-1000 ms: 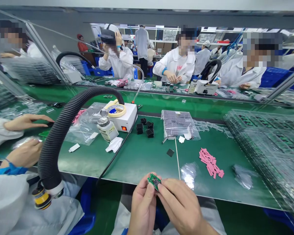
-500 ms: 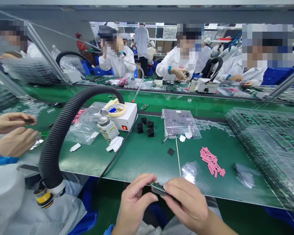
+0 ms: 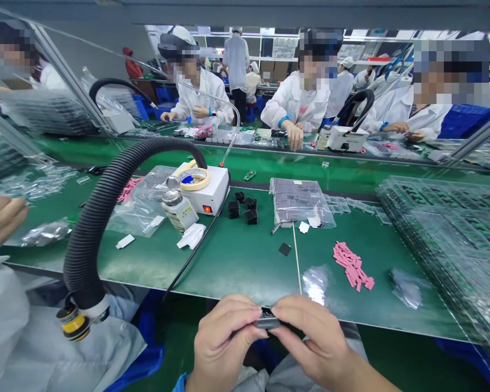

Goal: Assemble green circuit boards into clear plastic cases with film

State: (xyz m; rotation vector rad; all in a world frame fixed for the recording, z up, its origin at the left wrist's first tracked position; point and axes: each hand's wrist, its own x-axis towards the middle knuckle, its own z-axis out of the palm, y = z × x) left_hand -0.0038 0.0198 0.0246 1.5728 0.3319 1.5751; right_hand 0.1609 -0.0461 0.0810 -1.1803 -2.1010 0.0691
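**Both hands pinch a small dark module near the bench edge**

The small dark module [image 3: 267,322], which shows a grey metal face, is held edge-on between the fingertips of the left hand [image 3: 224,344] and the right hand [image 3: 312,338]. So both hands are grasping it, and it is just in front of the edge of the green workbench [image 3: 237,267]. Ahead of the right hand lie a thin white stick [image 3: 297,267], a crumpled clear bag [image 3: 316,284] and a pile of pink strips [image 3: 351,265]. Ahead of the left hand stand small black blocks [image 3: 245,207] and a white benchtop unit [image 3: 202,193], and further left runs a black corrugated hose [image 3: 93,228]. A co-worker's hand [image 3: 0,219] rests at the far left.
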